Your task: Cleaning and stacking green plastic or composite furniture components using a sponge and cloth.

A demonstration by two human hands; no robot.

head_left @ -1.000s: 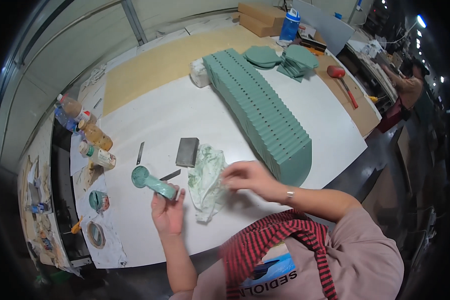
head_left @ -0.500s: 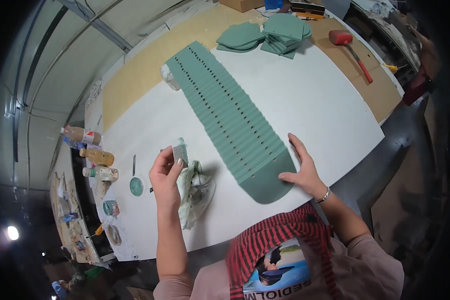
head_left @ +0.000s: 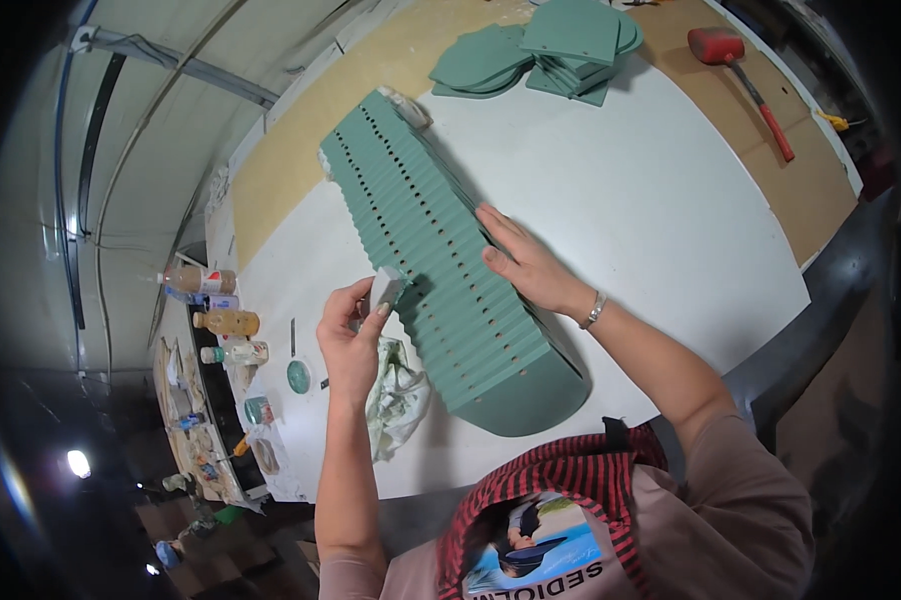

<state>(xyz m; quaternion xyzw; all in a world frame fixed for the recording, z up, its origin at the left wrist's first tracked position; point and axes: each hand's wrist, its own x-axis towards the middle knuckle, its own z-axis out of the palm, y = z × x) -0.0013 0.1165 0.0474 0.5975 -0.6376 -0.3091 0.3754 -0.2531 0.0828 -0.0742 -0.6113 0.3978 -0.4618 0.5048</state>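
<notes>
Between the fingers and thumb of my left hand [head_left: 353,335] is a small pale flat scraper [head_left: 384,287], with green paste on its far edge. Its tip reaches the left side of a long overlapping row of green rounded panels [head_left: 451,270]; whether it touches is hard to tell. Two lines of dark holes run along the row. My right hand [head_left: 536,268] lies against the row's right side, fingers stretched out. A white cloth with green smears [head_left: 399,405] lies on the table beside my left wrist. Left of it sits a round lid with green paste [head_left: 299,376].
More green panels [head_left: 571,35] are stacked at the back. A red mallet [head_left: 717,46] lies at the far right on brown board [head_left: 806,200]. Bottles [head_left: 233,322] and an open jar of green paste [head_left: 259,411] stand along the left edge. A thin blade-like tool [head_left: 293,338] lies near the lid.
My right hand has moved up along the row's right side. The row has tilted, showing its right side, and my left hand has brought the scraper over to its left side.
</notes>
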